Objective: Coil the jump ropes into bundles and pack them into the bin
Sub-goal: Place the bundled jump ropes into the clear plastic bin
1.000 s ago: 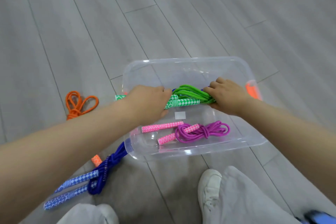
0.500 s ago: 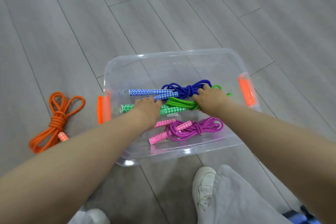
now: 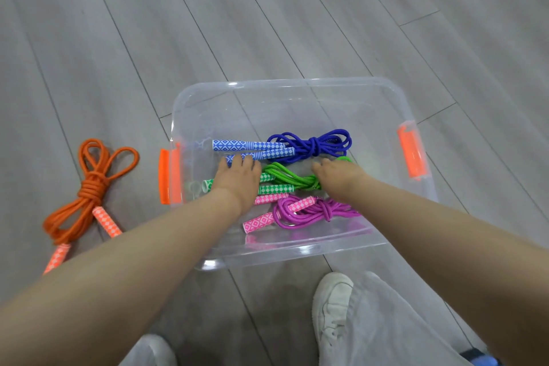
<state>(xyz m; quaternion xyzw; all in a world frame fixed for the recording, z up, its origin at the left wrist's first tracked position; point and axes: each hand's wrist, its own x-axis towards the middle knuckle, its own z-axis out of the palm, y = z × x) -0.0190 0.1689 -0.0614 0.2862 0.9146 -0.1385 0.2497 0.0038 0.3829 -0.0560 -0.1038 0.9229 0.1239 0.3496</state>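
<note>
Clear plastic bin (image 3: 297,89) with three coiled ropes laid side by side
Left hand (image 3: 237,180) rests, fingers fairly straight, on the green rope (image 3: 292,180) handles, fingertips at the blue rope (image 3: 309,145); right hand (image 3: 337,172) lies over the green coil, grip unclear, likely pressing bundles flat. Purple rope (image 3: 309,211) lies nearest; orange rope (image 3: 89,190) waits on the floor, left

A clear, glossy plastic bin (image 3: 300,249) with bright orange plastic latches (image 3: 411,148) is catching glints on a matt grey wood-look plank floor (image 3: 267,24). Braided cord ropes in blue (image 3: 315,144), green (image 3: 289,177), purple (image 3: 309,211) and orange (image 3: 89,187) are showing smooth, diamond-printed handles; white shoes (image 3: 331,306) are looking soft and matt.
</note>
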